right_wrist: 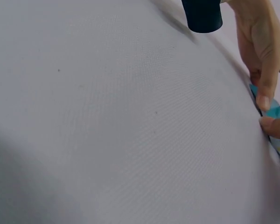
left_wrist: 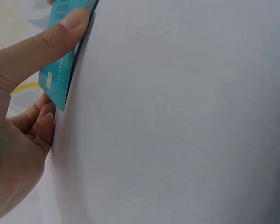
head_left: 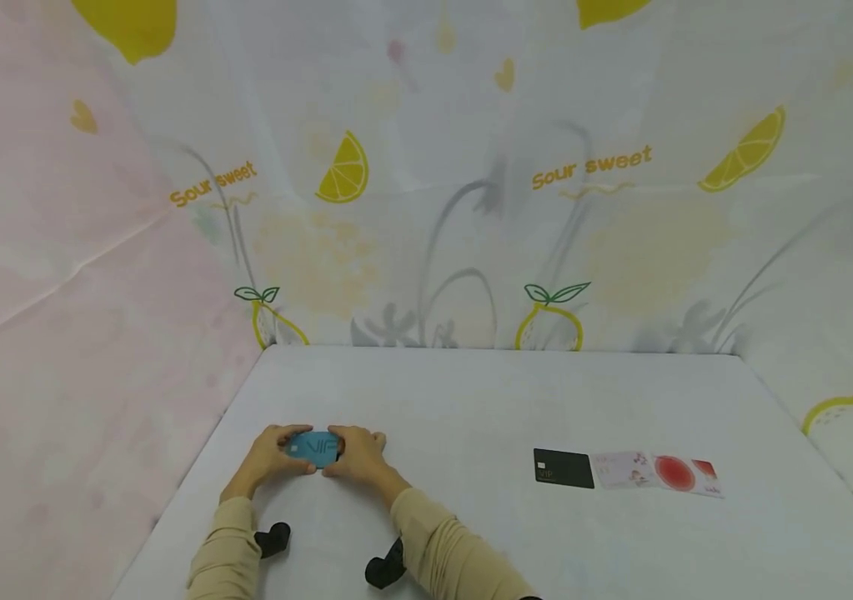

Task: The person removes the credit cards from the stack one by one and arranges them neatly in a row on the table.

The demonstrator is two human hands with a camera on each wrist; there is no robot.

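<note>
Nearest was the right sleeve (head_left: pixel 456 546) | left hand (head_left: pixel 276 457) and right hand (head_left: pixel 362 457): fingers barely parted, pinched opposite ends of blue card (head_left: pixel 315 447) | location: table's (head_left: pixel 456 417) left side, well apart from black card (head_left: pixel 564 468) | step judged: two-handed handling | next move appeared to call for even finger pressure.

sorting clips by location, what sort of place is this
Likely a makeshift recording booth: a white table, lemon-print sheeting around its back and sides, and a black gadget, perhaps a camera, by the left sleeve.
</note>
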